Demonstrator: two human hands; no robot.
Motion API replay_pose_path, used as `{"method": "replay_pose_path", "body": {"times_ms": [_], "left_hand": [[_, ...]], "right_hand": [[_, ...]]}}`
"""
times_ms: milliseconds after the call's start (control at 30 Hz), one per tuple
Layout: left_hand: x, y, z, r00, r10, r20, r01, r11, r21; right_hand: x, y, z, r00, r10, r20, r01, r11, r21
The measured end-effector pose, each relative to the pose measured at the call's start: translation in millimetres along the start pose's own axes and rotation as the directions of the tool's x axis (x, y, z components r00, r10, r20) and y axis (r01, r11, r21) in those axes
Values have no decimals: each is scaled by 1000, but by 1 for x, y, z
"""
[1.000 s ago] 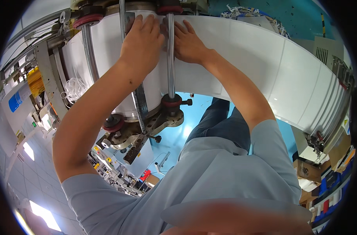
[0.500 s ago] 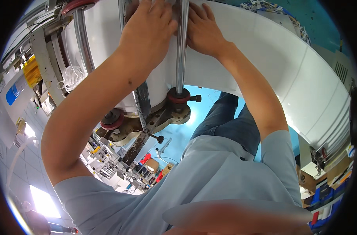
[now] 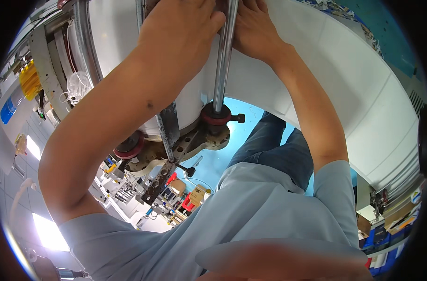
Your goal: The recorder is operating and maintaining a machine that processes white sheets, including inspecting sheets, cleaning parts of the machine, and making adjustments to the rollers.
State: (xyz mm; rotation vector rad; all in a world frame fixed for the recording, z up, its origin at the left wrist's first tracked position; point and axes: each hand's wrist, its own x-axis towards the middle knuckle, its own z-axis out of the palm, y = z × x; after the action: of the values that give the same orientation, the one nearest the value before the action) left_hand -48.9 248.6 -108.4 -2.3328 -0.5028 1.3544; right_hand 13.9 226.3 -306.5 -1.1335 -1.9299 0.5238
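Both of my hands are at the top edge, on either side of an upright polished steel rod (image 3: 226,56). My left hand (image 3: 183,30) is left of the rod, over a wide white cylinder (image 3: 190,107). Its thumb points toward the rod, and its fingertips are cut off by the picture edge, so what they touch is hidden. My right hand (image 3: 256,30) lies against a large curved white sheet or panel (image 3: 325,61) right of the rod, fingers stretched out, tips partly cut off. A flat dark metal bar (image 3: 168,129) stands below my left wrist.
The rod stands in a black and red collar (image 3: 216,114) with a side screw on a worn metal base plate (image 3: 180,152). Another steel rod (image 3: 86,42) is farther left. Cardboard boxes (image 3: 198,194) and small machine parts appear below. Blue bins (image 3: 379,234) are at lower right.
The view has shifted slightly, and both hands now sit higher, with more of their fingers cut off by the top edge. They remain on either side of the rod.
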Motion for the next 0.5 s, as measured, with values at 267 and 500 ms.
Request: {"method": "replay_pose_path", "body": {"times_ms": [267, 500], "left_hand": [[-7, 3, -4, 994, 18, 111, -26, 997, 70], [-6, -1, 3, 991, 66, 115, -68, 998, 9]], "right_hand": [[6, 5, -7, 1000, -4, -18, 3, 1000, -19], [-2, 17, -26, 992, -40, 117, 67, 969, -239]]}}
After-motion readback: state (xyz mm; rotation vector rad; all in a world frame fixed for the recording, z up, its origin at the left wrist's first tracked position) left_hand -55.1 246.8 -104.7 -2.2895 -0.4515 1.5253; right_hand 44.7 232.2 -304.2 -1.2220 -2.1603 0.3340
